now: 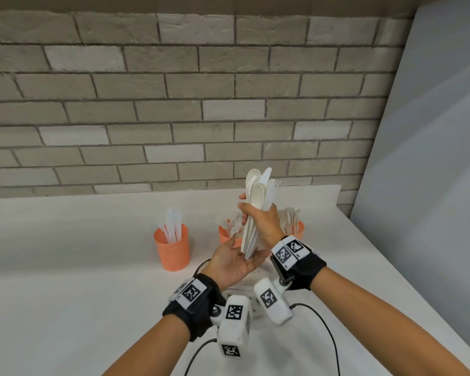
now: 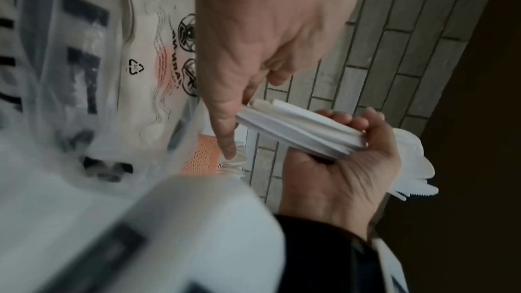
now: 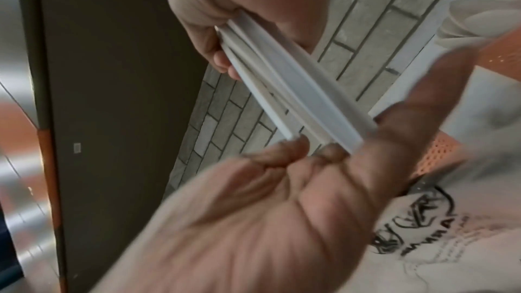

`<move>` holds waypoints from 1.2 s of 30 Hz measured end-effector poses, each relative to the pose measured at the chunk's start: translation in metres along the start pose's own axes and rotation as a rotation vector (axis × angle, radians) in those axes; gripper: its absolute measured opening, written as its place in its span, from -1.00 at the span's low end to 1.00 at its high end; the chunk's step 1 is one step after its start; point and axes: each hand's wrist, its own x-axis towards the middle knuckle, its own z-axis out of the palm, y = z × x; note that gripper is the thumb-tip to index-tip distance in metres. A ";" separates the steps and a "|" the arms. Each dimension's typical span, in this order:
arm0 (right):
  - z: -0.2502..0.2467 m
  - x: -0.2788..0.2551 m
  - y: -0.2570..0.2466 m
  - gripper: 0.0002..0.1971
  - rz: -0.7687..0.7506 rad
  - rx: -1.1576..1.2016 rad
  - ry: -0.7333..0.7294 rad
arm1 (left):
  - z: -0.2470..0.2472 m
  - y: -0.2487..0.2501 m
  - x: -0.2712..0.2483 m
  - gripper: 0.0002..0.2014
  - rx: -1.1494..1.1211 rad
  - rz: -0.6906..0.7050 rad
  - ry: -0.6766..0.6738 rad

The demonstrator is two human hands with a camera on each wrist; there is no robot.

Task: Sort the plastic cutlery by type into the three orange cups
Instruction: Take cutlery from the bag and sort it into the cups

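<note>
Standing across the frame's middle on the white surface (image 1: 65, 240), three orange mesh cups (image 1: 172, 246) hold knives, forks, spoons, one type each. Centre frame, the right hand (image 1: 259, 221) grips an upright bundle of mixed white plastic cutlery (image 1: 258, 202), perhaps eight pieces, while the flat-palmed left hand (image 1: 232, 263) squares its handle ends, likely for easier picking.

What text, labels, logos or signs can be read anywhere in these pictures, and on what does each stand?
Black lettering on the clear plastic bag: mirrored and blurred, unreadable.
Recycling triangle sign on that bag: a symbol; its inner mark is too small to read.
Round black logos on that bag: pictures, no legible words.
Square black-and-white coded markers on the white wrist camera housings: patterns, no words.
Nothing else carries text.
</note>
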 end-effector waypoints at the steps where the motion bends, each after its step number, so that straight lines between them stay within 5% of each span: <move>1: 0.001 -0.002 0.002 -0.80 0.000 -0.004 0.016 | 0.002 -0.002 0.001 -0.54 -0.046 0.003 -0.007; 11: 0.001 -0.010 0.038 -0.81 0.065 -0.036 0.180 | 0.011 -0.006 0.001 -0.52 0.090 -0.007 -0.031; 15: -0.002 -0.007 0.043 -0.87 0.046 -0.164 0.150 | 0.009 -0.002 0.000 -0.51 0.366 -0.005 0.035; 17: -0.005 -0.005 0.047 -0.91 0.007 -0.279 0.135 | 0.008 0.004 -0.001 -0.66 0.550 0.132 0.101; 19: -0.009 -0.004 0.051 -0.88 -0.035 -0.393 0.117 | 0.007 0.013 -0.003 -0.83 0.691 0.410 0.162; 22: -0.016 -0.004 0.058 -0.86 -0.076 -0.521 0.121 | 0.012 0.033 -0.010 -0.85 0.773 0.823 0.169; 24: -0.019 -0.006 0.061 -0.90 -0.090 -0.565 0.132 | 0.020 0.043 -0.013 -0.85 0.861 0.969 0.153; 36: -0.020 -0.019 0.060 -0.83 -0.068 -0.649 0.180 | 0.047 0.043 0.002 -0.87 1.069 1.006 0.142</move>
